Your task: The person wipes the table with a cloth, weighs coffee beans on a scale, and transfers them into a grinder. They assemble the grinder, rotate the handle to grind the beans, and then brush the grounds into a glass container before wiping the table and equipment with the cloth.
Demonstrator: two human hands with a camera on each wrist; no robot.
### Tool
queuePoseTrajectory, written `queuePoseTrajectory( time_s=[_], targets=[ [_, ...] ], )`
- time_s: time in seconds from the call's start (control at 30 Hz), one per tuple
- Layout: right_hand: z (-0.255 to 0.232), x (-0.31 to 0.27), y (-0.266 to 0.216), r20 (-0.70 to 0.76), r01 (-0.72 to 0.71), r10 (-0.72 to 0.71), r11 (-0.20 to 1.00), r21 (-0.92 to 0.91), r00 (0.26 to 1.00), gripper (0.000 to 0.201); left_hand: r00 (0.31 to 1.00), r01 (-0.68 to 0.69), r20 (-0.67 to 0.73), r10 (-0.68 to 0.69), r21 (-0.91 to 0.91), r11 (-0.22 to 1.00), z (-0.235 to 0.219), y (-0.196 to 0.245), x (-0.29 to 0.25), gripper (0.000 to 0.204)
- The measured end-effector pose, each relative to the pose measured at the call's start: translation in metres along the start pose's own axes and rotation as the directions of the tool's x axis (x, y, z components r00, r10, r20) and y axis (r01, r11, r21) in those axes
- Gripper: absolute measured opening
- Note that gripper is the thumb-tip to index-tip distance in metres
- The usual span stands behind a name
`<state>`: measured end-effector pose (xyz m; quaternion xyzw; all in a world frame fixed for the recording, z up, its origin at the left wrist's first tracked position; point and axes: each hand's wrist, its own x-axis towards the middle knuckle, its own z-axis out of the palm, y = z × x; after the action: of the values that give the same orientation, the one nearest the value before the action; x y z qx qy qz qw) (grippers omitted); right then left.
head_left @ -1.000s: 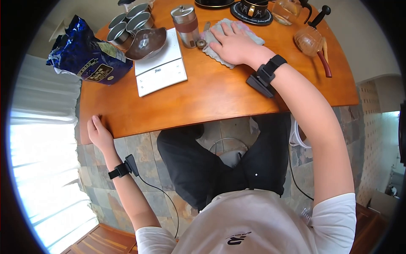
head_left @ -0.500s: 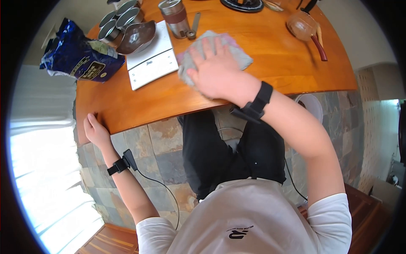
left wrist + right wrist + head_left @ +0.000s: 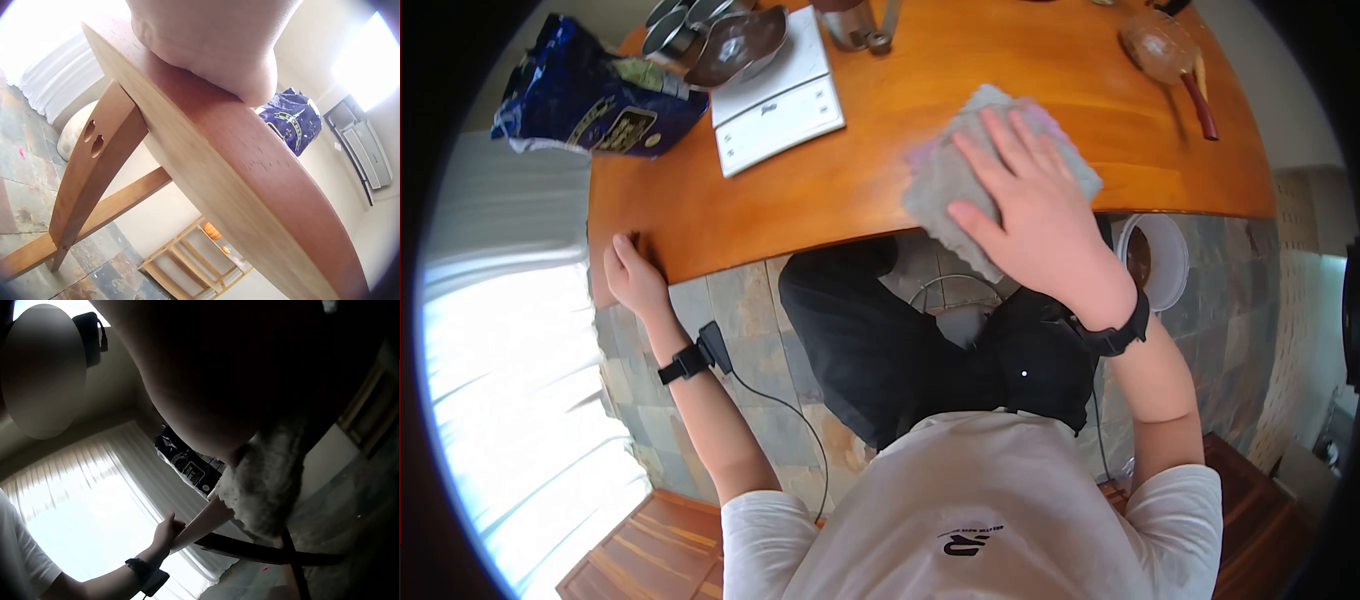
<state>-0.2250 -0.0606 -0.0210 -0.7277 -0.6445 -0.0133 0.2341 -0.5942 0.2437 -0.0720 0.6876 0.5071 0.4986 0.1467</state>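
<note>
My right hand (image 3: 1045,215) lies with fingers spread on a grey cloth (image 3: 960,195) at the table's front edge, and part of the cloth hangs past that edge. In the right wrist view the cloth (image 3: 265,487) droops below the dark underside of the hand (image 3: 206,381). At the table's left front corner rests my left hand (image 3: 638,280); its fingers are partly hidden in the head view. The left wrist view shows only the heel of that hand (image 3: 212,44) against the wooden tabletop (image 3: 250,150).
A blue bag (image 3: 605,105) stands at the back left, beside metal cups (image 3: 670,38), a brown dish (image 3: 740,45) and a white scale (image 3: 778,125). A grinder (image 3: 845,22) is behind. A glass vessel with red handle (image 3: 1160,50) lies right; a white bucket (image 3: 1168,262) stands below.
From the back of the table the right hand and cloth came toward the front left, then moved right to the front edge. The left hand has stayed at its corner.
</note>
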Motion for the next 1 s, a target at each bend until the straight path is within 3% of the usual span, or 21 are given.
queuePoseTrajectory(
  time_s=[0.1, 0.17, 0.23, 0.37, 0.47, 0.5, 0.57, 0.63, 0.7, 0.77, 0.93, 1.0],
  targets=[
    [0.010, 0.004, -0.021, -0.016, -0.135, 0.134, 0.976, -0.171, 0.991, 0.055, 1.000, -0.017, -0.003, 0.017, 0.084, 0.996, -0.004, 0.008, -0.004, 0.039],
    [0.029, 0.016, -0.055, -0.019, -0.157, 0.156, 0.986, -0.055, 0.988, 0.054, 0.999, -0.041, 0.004, 0.041, 0.112, 0.993, -0.003, 0.011, -0.002, 0.039],
    [0.057, 0.030, -0.089, -0.064, -0.051, 0.055, 0.997, 0.062, 0.996, 0.056, 0.999, -0.047, 0.000, 0.048, 0.134, 0.990, -0.003, 0.004, -0.001, 0.039],
    [0.110, 0.074, -0.153, 0.010, -0.004, 0.004, 0.996, 0.094, 1.000, 0.062, 1.000, -0.020, 0.018, 0.019, 0.075, 0.997, -0.002, 0.008, -0.002, 0.039],
    [0.116, 0.080, -0.158, -0.033, 0.052, -0.049, 0.995, 0.090, 0.998, 0.062, 1.000, -0.006, 0.025, 0.005, 0.044, 0.999, -0.003, 0.004, -0.001, 0.038],
    [0.113, 0.076, -0.149, -0.035, 0.044, -0.041, 0.995, 0.088, 0.999, 0.062, 1.000, -0.007, 0.025, 0.006, 0.053, 0.999, -0.003, 0.005, -0.002, 0.039],
    [0.098, 0.061, -0.118, -0.118, 0.183, -0.161, 0.958, 0.219, 0.980, 0.060, 0.999, -0.005, 0.033, 0.003, 0.049, 0.999, -0.006, -0.001, 0.000, 0.039],
    [0.074, 0.040, -0.090, -0.150, 0.161, -0.133, 0.967, 0.198, 0.980, 0.057, 0.999, -0.042, 0.033, 0.039, 0.088, 0.995, -0.008, -0.016, 0.004, 0.039],
    [0.048, 0.016, -0.056, -0.133, 0.153, -0.129, 0.970, 0.190, 0.983, 0.056, 0.999, 0.009, 0.044, -0.012, 0.066, 0.998, -0.009, -0.010, 0.003, 0.041],
    [0.021, -0.008, -0.018, -0.114, 0.058, -0.043, 0.989, 0.134, 0.993, 0.056, 0.991, 0.130, 0.046, -0.126, -0.083, 0.988, -0.008, -0.025, 0.006, 0.043],
    [-0.036, -0.058, 0.058, -0.154, -0.196, 0.180, 0.976, -0.095, 0.972, 0.056, 0.994, 0.103, 0.050, -0.101, -0.026, 0.994, -0.011, -0.020, 0.004, 0.047],
    [-0.037, -0.069, 0.079, -0.291, -0.355, 0.297, 0.919, -0.170, 0.909, 0.055, 0.995, 0.083, 0.052, -0.083, 0.006, 0.997, -0.012, -0.022, 0.006, 0.048]
  ],
)
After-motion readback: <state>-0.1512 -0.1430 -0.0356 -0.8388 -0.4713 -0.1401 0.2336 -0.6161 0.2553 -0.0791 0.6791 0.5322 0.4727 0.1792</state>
